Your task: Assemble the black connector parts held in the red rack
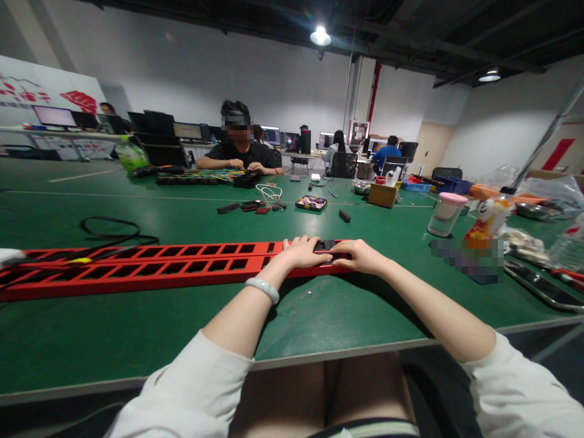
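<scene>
So both my hands were down at the right end of the long red slotted rail (150, 261), which lay flat across the green table (319, 316) in front of me, stretching way off to my left. Left hand (303, 252) sat on top of the rail w/ fingers curled and close together, fingertips pressing on a small black piece (325, 246) seated in the last slot. Right hand (358, 255) came in from the other side, fingers bent and narrow too, pinching at that same black piece. Not gripping the rail itself, more like pressing/holding the little part between both hands.

Progress-wise, my guess: barely started. Pretty much every other slot along the rail looked empty, just dark openings, and only the end one had anything in it afaict. The far left end was too squished to tell.

Other stuff around: a clear cup w/ pink lid (444, 216) off to my right, a black cable (112, 231) looped behind the rail, a few small black parts (249, 207) mid-table, and another person (239, 149) working across from me.
</scene>
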Demonstrator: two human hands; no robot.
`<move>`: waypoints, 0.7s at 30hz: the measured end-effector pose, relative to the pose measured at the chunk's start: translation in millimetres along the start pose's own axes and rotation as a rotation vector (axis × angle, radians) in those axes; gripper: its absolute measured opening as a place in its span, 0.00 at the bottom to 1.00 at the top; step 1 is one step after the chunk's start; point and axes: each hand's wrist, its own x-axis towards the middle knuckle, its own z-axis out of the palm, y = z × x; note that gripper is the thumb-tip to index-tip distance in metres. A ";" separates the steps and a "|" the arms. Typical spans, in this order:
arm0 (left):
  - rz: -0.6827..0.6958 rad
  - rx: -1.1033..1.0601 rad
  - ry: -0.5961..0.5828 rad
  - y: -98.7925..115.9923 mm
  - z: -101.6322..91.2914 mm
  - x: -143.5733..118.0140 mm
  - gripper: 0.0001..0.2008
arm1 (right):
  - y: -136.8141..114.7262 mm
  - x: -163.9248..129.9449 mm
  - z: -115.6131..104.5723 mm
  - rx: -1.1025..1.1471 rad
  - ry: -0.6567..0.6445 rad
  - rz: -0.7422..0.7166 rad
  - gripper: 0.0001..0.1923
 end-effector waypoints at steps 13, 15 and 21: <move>-0.006 0.004 -0.007 1.4 -1.2 -1.3 0.38 | 1.5 0.1 1.0 -0.017 -0.005 -0.004 0.14; -0.007 0.005 -0.006 1.5 -0.9 -1.1 0.38 | 2.2 0.1 1.4 -0.017 -0.003 -0.011 0.14; -0.008 0.012 -0.012 1.9 -0.6 -1.2 0.38 | 2.6 -0.2 2.0 -0.019 0.011 -0.034 0.13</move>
